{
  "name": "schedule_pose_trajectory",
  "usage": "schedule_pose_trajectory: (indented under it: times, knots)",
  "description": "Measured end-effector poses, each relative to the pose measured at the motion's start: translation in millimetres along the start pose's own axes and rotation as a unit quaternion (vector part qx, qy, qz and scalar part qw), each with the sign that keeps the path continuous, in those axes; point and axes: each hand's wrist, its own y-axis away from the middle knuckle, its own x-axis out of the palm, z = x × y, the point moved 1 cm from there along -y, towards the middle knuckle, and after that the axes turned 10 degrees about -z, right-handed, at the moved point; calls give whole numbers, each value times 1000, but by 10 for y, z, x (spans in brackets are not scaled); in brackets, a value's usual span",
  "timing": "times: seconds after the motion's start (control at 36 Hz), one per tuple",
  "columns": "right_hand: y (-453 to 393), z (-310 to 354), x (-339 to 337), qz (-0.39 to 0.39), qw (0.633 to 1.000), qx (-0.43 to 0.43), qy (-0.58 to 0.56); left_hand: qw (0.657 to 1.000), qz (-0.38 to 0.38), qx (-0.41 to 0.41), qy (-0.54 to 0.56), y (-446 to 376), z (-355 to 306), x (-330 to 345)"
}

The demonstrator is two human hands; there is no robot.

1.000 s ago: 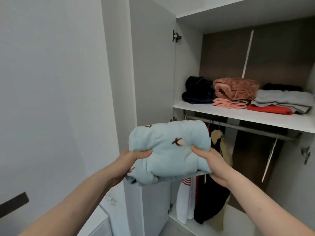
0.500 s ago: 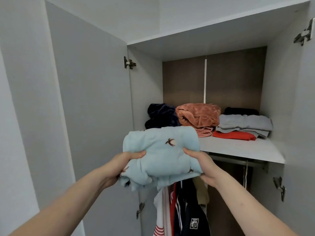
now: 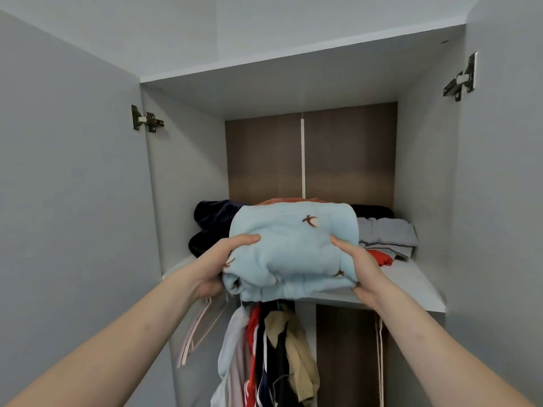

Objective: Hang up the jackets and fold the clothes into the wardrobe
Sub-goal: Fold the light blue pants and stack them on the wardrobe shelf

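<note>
Fingers [image 3: 248, 238] of both my hands gripped the folded blue garment [image 3: 293, 254], shelf [image 3: 411, 284] at twelve o'clock beyond it.

A folded light-blue garment [image 3: 291, 248] — soft, fleecy, dotted with small brown bird-like marks — is being held up at the front edge of the wardrobe shelf [image 3: 411, 284], its thick rounded fold facing up and its loose layered edges hanging at the bottom. The left hand [image 3: 219, 265] is gripping its left side, thumb lying across the top; the right hand [image 3: 360, 267] is gripping the right side the same way. Behind it on the shelf, other folded clothes are lying — a dark navy piece [image 3: 213, 226] at the left, a rust-coloured one [image 3: 279, 201] peeking over its top, and a grey stack [image 3: 388, 235] over a red piece [image 3: 382, 257] at the right. Below the shelf, jackets and shirts [image 3: 270, 356] are hanging close together.
</note>
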Motion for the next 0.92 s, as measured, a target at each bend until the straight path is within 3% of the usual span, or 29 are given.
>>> schedule_pose_trajectory:
  times: [0.42, 0.56, 0.92]
  knots:
    - [-629, 183, -787, -177, 983, -27, 48, 992, 105, -22, -61, -1370, 38, 960]
    - [-836, 230, -956, -204, 977, -38, 53, 988, 143, -47, -35, -1735, 24, 1191]
    - [-1557, 792, -943, -244, 967, -62, 26, 979, 199, 43, -29, -2577, -659, 1490]
